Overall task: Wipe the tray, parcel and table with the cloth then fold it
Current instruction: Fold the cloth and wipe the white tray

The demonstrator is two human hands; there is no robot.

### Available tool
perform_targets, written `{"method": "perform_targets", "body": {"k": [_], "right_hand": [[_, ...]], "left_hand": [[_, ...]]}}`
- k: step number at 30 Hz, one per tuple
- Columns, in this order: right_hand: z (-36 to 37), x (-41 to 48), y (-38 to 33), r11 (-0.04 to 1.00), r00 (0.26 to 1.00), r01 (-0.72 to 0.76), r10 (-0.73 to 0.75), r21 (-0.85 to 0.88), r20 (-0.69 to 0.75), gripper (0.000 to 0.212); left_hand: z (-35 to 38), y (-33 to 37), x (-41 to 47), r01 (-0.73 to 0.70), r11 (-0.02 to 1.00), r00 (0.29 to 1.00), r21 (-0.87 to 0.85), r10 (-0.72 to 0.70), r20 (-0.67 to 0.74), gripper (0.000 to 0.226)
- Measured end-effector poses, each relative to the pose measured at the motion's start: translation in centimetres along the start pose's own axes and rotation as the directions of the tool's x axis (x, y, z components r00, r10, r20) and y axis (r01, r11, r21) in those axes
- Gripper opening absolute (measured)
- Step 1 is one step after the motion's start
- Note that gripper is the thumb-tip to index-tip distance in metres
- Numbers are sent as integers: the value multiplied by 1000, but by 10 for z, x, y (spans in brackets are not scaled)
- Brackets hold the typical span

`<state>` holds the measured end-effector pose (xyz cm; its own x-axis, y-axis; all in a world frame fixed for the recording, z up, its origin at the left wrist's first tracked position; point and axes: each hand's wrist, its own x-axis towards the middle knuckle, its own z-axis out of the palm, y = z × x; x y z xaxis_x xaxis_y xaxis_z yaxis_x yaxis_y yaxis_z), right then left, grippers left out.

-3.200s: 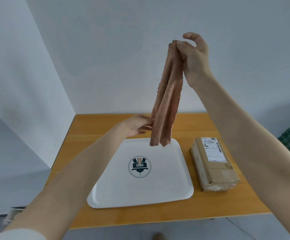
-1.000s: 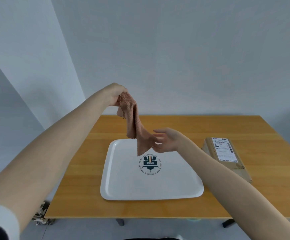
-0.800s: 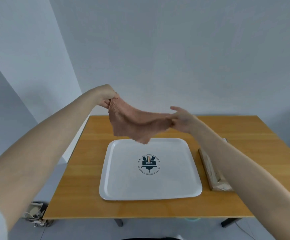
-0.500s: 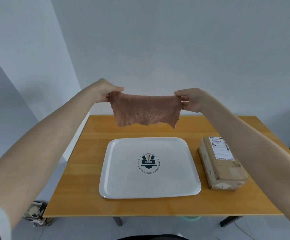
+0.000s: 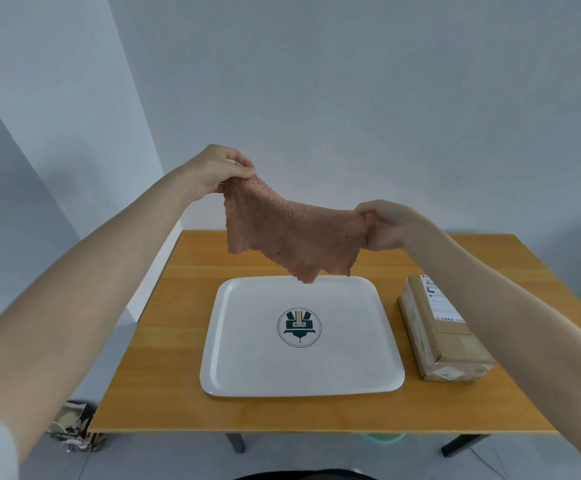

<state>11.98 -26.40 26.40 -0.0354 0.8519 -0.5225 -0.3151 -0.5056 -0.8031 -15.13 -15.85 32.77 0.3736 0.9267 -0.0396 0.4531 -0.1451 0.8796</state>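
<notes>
A rectangular orange-brown wooden worktop [image 5: 164,341] carries a white square plastic tray [image 5: 247,368] with a dark round emblem [image 5: 299,327] at its centre, and just right of it a brown cardboard parcel [image 5: 444,344] bearing a white label. Above the tray's far edge, both hands hold up a pinkish-brown terry cloth [image 5: 289,233]: the left hand [image 5: 221,171] pinches one upper corner high, the right hand [image 5: 391,225] grips the other corner lower down

We are counting one table [image 5: 164,375], carrying one tray [image 5: 247,362] at its middle and one parcel [image 5: 444,336] by its right edge. We are holding one cloth [image 5: 289,233] above it in two hands: one left hand [image 5: 218,171], one right hand [image 5: 389,225].
</notes>
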Motion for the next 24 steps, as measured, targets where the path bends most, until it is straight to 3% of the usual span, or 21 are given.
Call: {"method": "perform_targets", "body": {"k": [2, 5, 10, 15, 17, 20, 22, 24], "right_hand": [[1, -2, -1, 995, 998, 67, -68, 69, 14, 18], [7, -5, -4, 985, 986, 164, -161, 58, -45, 5], [6, -11, -17, 846, 880, 407, -465, -345, -102, 19], [12, -19, -29, 685, 835, 378, -543, -622, -91, 23], [13, -21, -33, 779, 877, 335, -463, -530, -127, 18], [13, -21, -31, 935, 932, 295, -327, -196, -157, 6], [12, -18, -28, 942, 926, 310, -329, -128, -182, 2], [11, -16, -24, 926, 908, 354, -374, -130, -191, 14]], "left_hand": [[-2, 0, 0, 5, 1000, 1000, 14, -5, 13, 3], [-7, -1, -1, 13, 999, 997, 44, -16, 78, 6], [-16, -5, 0, -5, 991, 987, 134, -17, 162, 22], [-16, -7, 3, -53, 987, 983, 154, 25, 180, 27], [-14, -7, 2, -74, 985, 981, 155, 43, 190, 28], [-12, -6, 2, -99, 987, 982, 126, 77, 174, 28], [-13, -6, 2, -113, 990, 980, 84, 98, 171, 27], [-14, -7, 3, -120, 991, 982, 59, 109, 152, 26]]}}
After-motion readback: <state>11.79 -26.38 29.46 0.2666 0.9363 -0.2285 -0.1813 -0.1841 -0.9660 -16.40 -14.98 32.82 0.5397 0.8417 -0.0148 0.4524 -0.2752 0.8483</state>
